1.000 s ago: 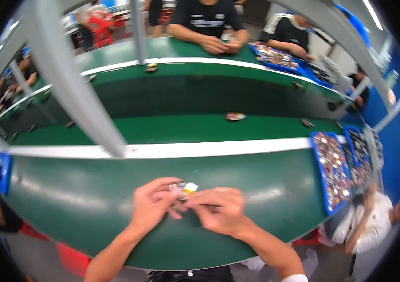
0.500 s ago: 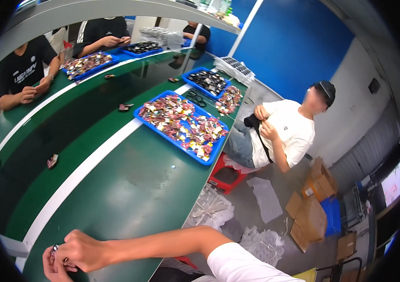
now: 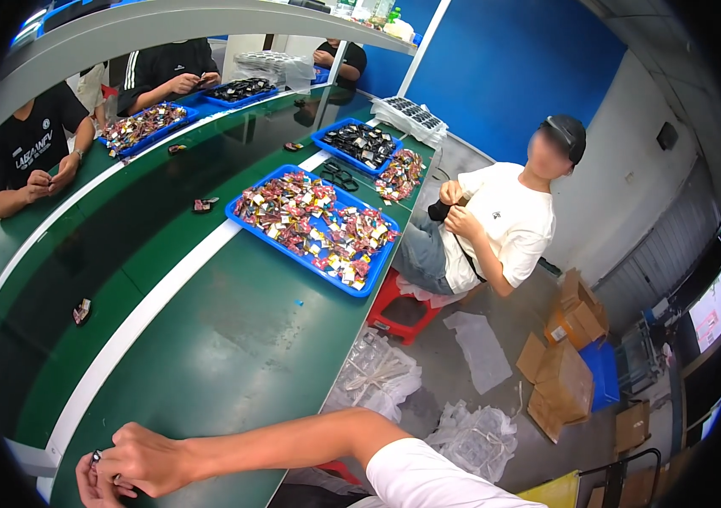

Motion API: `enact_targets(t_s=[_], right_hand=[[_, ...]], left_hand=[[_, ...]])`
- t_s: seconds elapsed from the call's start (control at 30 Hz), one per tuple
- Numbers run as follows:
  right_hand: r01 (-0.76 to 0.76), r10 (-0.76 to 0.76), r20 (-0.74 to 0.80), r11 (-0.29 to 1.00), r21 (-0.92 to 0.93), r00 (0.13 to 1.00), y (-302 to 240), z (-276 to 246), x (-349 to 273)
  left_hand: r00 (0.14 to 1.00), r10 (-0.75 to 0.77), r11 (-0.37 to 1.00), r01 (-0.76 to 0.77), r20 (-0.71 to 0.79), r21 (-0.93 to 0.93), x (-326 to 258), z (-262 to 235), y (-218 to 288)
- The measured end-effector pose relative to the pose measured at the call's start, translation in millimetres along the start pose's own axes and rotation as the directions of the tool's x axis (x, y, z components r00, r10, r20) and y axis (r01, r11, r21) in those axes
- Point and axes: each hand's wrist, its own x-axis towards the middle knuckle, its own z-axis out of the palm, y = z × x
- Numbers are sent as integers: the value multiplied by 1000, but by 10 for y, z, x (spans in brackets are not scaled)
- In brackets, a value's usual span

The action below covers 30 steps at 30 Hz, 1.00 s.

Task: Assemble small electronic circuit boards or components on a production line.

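Observation:
At the lower left, my right hand [image 3: 142,460] is bent over the green work surface [image 3: 233,364] with its fingers curled inward. My left hand [image 3: 87,484] meets it there, only some of its fingers showing at the picture's edge. Between the two hands sits a small black piece [image 3: 96,456] with a pale glint. It is mostly covered by the fingers, and its kind cannot be made out. Both hands look closed around it.
A blue tray [image 3: 291,263] of small red-and-white wrapped pieces lies ahead, with a smaller blue tray [image 3: 323,146] of black parts behind. Several loose pieces lie on the dark belt [image 3: 136,254]. A co-worker [image 3: 504,220] sits right; others work across. Cardboard boxes [image 3: 560,381] stand on the floor.
The whole view has shifted a little, so trays and belt pieces appear slightly farther left. My hands stay together at the lower left, with the fingers moving only slightly.

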Motion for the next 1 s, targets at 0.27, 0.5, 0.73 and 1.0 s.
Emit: enact_targets(t_s=[0.27,0.5,0.73,1.0], right_hand=[[106,-110,-49,992,-75,993,16,-58,155],[-10,19,61,990,-140,998,113,-284,110],[-28,38,84,993,-118,996,103,-276,130],[-35,44,82,994,-106,996,171,-285,55]], left_hand=[[995,83,992,-77,-52,98,730,-474,-429],[966,184,879,-80,-180,471,1812,-140,-539],[848,513,448,-134,-132,884,1797,62,-113],[940,230,797,-331,254,505,2385,841,-57]])
